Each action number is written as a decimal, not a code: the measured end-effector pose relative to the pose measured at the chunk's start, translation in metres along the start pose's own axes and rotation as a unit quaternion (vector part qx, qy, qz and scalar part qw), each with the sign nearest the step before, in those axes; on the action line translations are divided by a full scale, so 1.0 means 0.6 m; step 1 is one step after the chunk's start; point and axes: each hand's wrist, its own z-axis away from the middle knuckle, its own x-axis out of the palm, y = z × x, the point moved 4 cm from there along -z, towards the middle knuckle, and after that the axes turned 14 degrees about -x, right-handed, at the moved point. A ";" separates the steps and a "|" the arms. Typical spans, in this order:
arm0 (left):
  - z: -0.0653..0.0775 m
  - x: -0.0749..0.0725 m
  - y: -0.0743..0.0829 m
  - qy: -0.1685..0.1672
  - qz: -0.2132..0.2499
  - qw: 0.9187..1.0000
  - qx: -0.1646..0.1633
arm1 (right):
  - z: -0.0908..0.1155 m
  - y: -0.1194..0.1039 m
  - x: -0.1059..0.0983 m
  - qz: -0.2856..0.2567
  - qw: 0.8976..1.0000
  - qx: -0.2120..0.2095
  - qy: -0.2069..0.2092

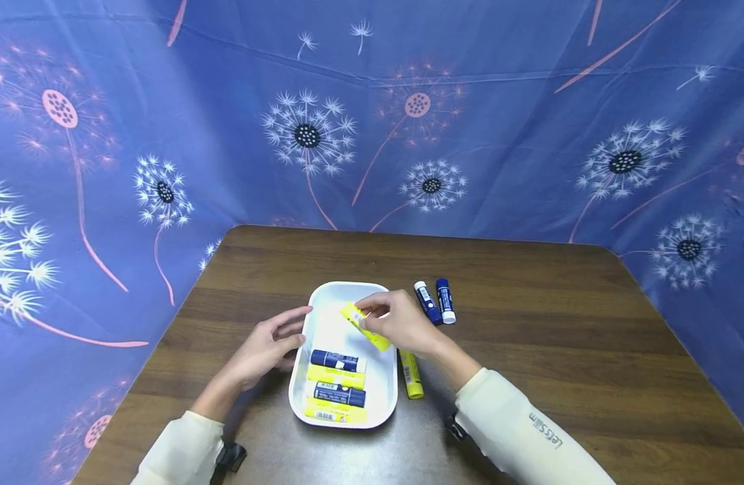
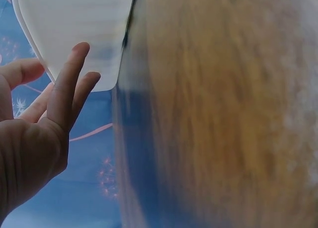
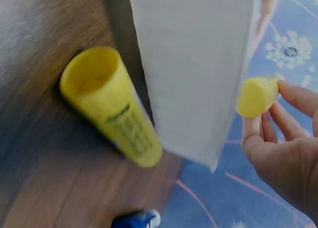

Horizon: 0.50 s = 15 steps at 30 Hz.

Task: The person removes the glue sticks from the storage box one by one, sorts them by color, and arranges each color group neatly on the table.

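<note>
My right hand (image 1: 405, 323) pinches a yellow glue stick (image 1: 372, 331) over the upper right of a white tray (image 1: 384, 404). The right wrist view shows that same glue stick (image 3: 253, 99) end-on between thumb and fingers. Along the tray's left rim, my left hand (image 1: 265, 347) touches the edge with fingers extended; its fingers (image 2: 67, 89) lie against the outer wall in the left wrist view. Lined up in the tray's near half are two blue glue sticks, one (image 1: 338, 360) farther back and one (image 1: 339, 394) nearer, alternating with yellow glue sticks (image 1: 335, 376), (image 1: 334, 411).
Right of the tray a yellow glue stick (image 1: 411, 374) lies on the wooden table (image 1: 530, 323). Farther back are two blue-and-white glue sticks (image 1: 428, 303), (image 1: 445, 301), side by side. A blue dandelion-print cloth (image 1: 499, 135) hangs behind the table.
</note>
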 end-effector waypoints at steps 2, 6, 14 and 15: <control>0.002 -0.002 0.002 0.000 -0.003 1.000 0.003 | 0.013 0.002 -0.020 -0.024 0.999 0.014 0.039; 0.003 -0.007 0.003 0.001 -0.009 1.000 0.003 | 0.041 0.019 -0.051 -0.083 0.988 0.053 0.120; -0.003 -0.005 -0.003 0.001 -0.022 1.000 -0.002 | 0.115 0.068 -0.075 -0.118 0.954 0.133 0.242; -0.003 -0.004 -0.003 0.001 -0.022 1.000 -0.002 | 0.123 0.075 -0.075 -0.116 0.951 0.137 0.251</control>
